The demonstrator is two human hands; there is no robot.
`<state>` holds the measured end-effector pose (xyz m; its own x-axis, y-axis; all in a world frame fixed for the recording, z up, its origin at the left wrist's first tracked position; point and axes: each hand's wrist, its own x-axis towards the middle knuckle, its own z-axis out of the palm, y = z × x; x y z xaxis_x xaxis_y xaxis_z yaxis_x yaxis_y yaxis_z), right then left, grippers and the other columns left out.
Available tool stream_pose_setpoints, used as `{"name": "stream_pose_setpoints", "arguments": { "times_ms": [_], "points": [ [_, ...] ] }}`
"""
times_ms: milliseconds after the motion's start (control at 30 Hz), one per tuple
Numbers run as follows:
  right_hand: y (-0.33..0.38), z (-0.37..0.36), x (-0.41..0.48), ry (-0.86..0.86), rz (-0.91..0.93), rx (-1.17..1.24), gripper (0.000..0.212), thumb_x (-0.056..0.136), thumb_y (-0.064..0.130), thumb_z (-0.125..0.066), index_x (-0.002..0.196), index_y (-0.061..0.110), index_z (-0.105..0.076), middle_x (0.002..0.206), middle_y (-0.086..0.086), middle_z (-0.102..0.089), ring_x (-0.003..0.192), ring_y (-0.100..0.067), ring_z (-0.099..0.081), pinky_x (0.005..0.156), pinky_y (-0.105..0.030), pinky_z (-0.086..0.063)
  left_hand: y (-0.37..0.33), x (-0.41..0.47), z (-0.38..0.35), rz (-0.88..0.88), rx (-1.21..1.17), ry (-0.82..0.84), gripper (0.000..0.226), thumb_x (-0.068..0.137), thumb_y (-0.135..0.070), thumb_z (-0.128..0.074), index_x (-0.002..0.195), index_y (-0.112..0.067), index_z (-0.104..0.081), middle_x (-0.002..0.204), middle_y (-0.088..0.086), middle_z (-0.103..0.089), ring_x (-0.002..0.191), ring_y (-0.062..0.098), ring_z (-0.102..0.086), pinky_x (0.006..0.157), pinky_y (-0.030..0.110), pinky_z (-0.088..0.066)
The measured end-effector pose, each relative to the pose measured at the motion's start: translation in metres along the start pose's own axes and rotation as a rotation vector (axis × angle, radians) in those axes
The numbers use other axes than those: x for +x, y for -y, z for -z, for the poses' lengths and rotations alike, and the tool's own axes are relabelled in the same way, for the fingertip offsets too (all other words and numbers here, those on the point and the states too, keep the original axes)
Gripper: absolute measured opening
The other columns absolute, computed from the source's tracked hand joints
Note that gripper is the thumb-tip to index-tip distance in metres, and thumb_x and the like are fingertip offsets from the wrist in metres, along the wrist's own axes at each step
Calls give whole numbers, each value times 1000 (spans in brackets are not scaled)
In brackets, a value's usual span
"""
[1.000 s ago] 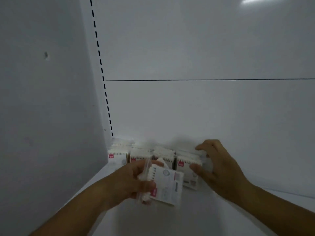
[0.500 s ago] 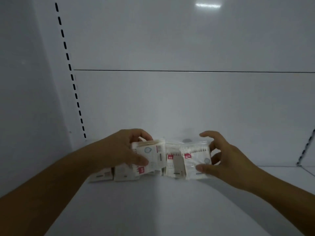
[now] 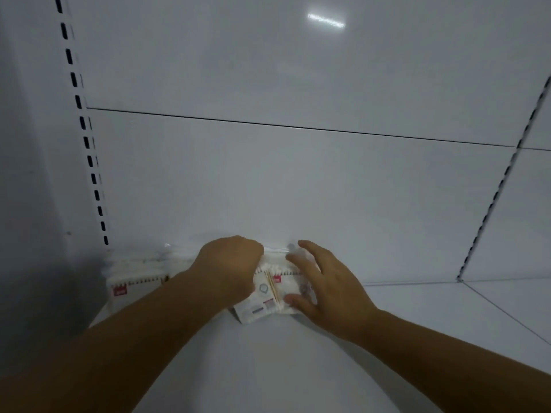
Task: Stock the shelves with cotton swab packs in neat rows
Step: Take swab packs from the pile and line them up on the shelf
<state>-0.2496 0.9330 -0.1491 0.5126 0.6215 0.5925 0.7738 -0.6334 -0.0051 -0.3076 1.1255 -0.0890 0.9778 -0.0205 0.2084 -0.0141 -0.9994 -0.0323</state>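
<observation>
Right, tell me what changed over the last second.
The left hand carried its pack from in front of the row back into its right end, where it now leans. The right hand stayed bracing that end; the rest of the row stayed put.

Two hands work here, the left hand (image 3: pixel 229 269) and the right hand (image 3: pixel 325 290), on one shelf (image 3: pixel 298 368). At least three cotton swab packs (image 3: pixel 268 296) show, but blur hides the exact count. Two slotted uprights (image 3: pixel 86 141) flank the back wall (image 3: pixel 298 180).
</observation>
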Motion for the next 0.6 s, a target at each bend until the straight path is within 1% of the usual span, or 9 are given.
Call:
{"name": "stream_pose_setpoints", "arguments": {
  "times_ms": [67, 133, 233, 300, 367, 433, 467, 533, 600],
  "points": [
    [-5, -1, -3, 10, 73, -43, 54, 80, 46, -67, 124, 16, -57, 134, -11, -54, 119, -26, -54, 90, -37, -49, 0, 0, 0, 11, 46, -25, 38, 89, -23, -61, 126, -24, -55, 121, -4, -57, 110, 15, -54, 89, 24, -40],
    [-10, -1, -6, 39, 95, -54, 51, 79, 48, -67, 119, 17, -59, 129, -8, -57, 116, -24, -55, 89, -36, -50, 1, -3, -4, -16, 122, -68, 38, 88, -14, -58, 125, -23, -57, 117, -3, -57, 108, 16, -53, 89, 25, -41],
    [-11, 1, -5, 91, 90, -56, 58, 75, 52, -72, 118, 16, -59, 129, -7, -58, 119, -25, -55, 91, -41, -51, 0, -6, -13, -54, 146, -81, 41, 87, -12, -57, 126, -23, -53, 115, -2, -52, 107, 16, -50, 84, 23, -38],
    [-11, 4, -5, 140, 88, -25, 71, 74, 59, -69, 127, 13, -55, 136, -9, -54, 126, -26, -50, 99, -43, -45, -2, -6, -8, -45, 125, -51, 45, 86, -20, -61, 129, -26, -48, 119, -4, -50, 109, 14, -50, 85, 23, -39],
    [-19, 16, -8, 170, 58, 34, 79, 79, 64, -60, 137, 13, -47, 145, -9, -44, 134, -24, -40, 107, -37, -33, -5, -3, 6, -44, 170, 15, 53, 84, -41, -65, 131, -30, -43, 123, -7, -49, 113, 12, -48, 88, 24, -40],
    [-45, 37, -16, 145, 12, 50, 74, 87, 62, -51, 142, 15, -40, 152, -7, -36, 139, -21, -32, 110, -29, -24, -13, 1, 25, -28, 224, 78, 63, 80, -64, -59, 133, -35, -40, 125, -11, -48, 115, 10, -46, 89, 25, -40],
    [-65, 51, -23, 160, -27, 38, 70, 91, 60, -45, 146, 18, -35, 156, -4, -28, 143, -18, -25, 111, -27, -19, -22, 5, 34, -16, 228, 97, 66, 80, -70, -53, 135, -37, -38, 129, -12, -48, 118, 9, -45, 92, 26, -39],
    [-116, 83, -48, 245, -97, -42, 67, 95, 58, -36, 150, 23, -23, 160, 0, -10, 147, -16, -9, 115, -27, -9, -52, 18, 49, -4, 195, 131, 72, 84, -72, -44, 145, -35, -30, 148, -10, -37, 134, 12, -36, 105, 30, -34],
    [-171, 119, -83, 359, -146, -203, 66, 96, 57, -32, 152, 25, -17, 161, -1, -1, 148, -18, -1, 117, -31, -4, -102, 39, 54, -54, 122, 162, 76, 88, -69, -38, 151, -31, -19, 160, -9, -18, 147, 12, -14, 115, 33, -20]
  ]
}}
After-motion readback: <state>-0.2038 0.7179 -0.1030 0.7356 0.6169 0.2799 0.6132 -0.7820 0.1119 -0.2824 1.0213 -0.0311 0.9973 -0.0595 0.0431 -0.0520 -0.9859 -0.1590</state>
